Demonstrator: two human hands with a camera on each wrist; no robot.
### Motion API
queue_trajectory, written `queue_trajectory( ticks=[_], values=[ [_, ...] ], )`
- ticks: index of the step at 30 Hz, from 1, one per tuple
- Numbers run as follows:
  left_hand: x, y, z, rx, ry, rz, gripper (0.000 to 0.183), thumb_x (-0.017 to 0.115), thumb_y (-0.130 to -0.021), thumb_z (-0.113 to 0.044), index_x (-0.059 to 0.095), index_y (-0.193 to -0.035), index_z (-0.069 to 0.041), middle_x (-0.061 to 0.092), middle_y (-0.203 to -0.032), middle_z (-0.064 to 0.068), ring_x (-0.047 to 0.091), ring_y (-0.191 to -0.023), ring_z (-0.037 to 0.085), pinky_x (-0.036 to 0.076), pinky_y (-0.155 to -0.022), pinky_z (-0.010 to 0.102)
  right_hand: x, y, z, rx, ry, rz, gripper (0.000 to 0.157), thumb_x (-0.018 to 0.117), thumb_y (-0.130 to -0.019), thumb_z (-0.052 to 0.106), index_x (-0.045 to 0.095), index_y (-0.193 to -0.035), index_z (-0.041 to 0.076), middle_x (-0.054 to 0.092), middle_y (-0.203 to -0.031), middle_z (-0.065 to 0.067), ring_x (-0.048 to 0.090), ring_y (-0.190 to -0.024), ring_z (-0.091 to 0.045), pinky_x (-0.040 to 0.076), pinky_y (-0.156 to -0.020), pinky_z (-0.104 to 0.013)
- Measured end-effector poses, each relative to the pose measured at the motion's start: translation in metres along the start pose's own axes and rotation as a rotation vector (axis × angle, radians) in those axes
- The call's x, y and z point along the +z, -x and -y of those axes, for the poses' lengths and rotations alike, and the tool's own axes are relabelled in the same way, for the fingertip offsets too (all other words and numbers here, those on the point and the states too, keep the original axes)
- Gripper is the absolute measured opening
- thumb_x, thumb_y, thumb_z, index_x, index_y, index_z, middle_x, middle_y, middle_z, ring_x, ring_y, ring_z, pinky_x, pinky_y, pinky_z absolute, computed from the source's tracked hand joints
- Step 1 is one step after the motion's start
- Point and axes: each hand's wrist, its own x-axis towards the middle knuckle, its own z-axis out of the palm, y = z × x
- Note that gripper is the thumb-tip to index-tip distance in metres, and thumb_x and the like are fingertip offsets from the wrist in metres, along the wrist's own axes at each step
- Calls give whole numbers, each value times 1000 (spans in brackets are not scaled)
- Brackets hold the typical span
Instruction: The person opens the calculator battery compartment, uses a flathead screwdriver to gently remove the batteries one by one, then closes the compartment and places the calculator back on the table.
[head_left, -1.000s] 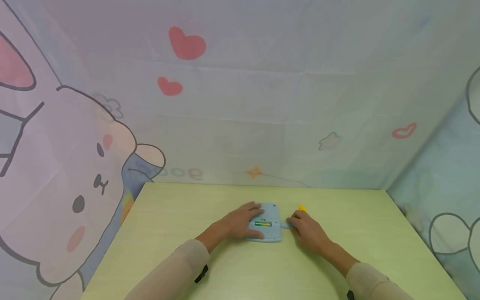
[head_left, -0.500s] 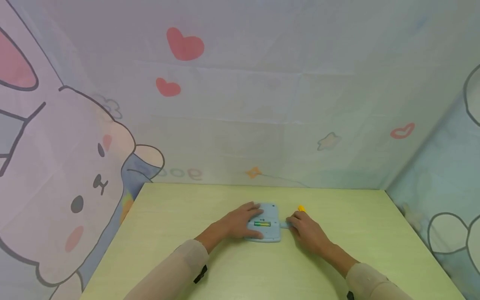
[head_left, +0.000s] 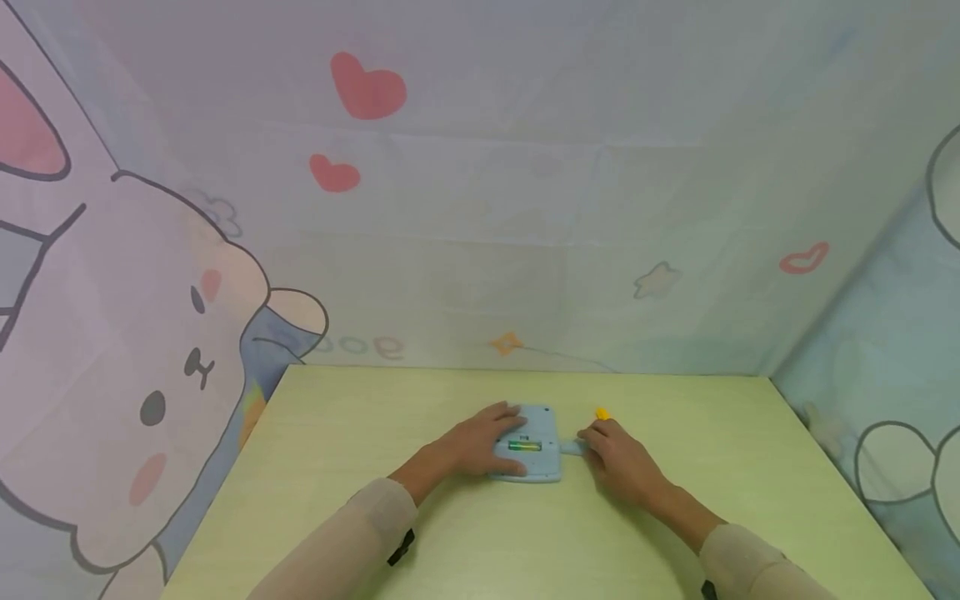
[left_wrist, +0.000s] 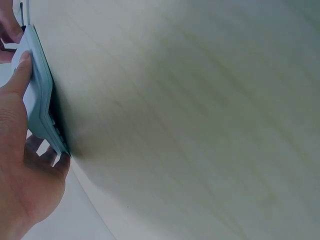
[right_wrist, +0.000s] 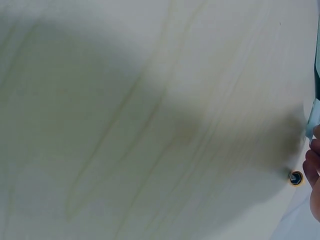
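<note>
A light-blue device, apparently a calculator (head_left: 539,463), lies with its back up on the table. Its uncovered battery slot shows a green battery (head_left: 524,446). My left hand (head_left: 474,446) grips the device from its left side, thumb on the back and fingers at the other edge, as the left wrist view shows. To the device's right, my right hand (head_left: 621,463) pinches a narrow light-blue piece, likely the battery cover (head_left: 572,448). Most of that piece shows in the head view; its right end is under the fingers. In the right wrist view, my fingers (right_wrist: 312,162) appear only at the edge.
A small yellow item (head_left: 602,413) lies just beyond the right hand; its dark, round end shows in the right wrist view. The pale wooden table (head_left: 480,542) meets a cartoon-printed cloth (head_left: 480,208) at its back edge.
The right hand's fingertips have shifted slightly to the right, baring a little more of the light-blue piece. The left hand and the device stay in place.
</note>
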Motion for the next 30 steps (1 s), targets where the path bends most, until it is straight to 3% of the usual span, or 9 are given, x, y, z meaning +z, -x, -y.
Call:
queue_trajectory(
  ticks=[13,30],
  values=[
    [-3,0,-1,10,-5,2,90,61,-82,-73,36,-155,-26,23,-163,-4,16,-151,21,28,-116,43,-7,-3,-6,-51,21,-61,27,75,-84,2,70,-111,1,65,-106,-6,57,-98,-22,53,-81,-39],
    [-5,3,-4,34,-107,-2,88,52,-86,-76,34,-156,-26,26,-163,-3,19,-150,21,35,-112,43,-13,-4,-9,-44,33,-42,30,74,-88,8,69,-116,0,63,-111,-9,57,-102,-25,52,-84,-41]
  ],
)
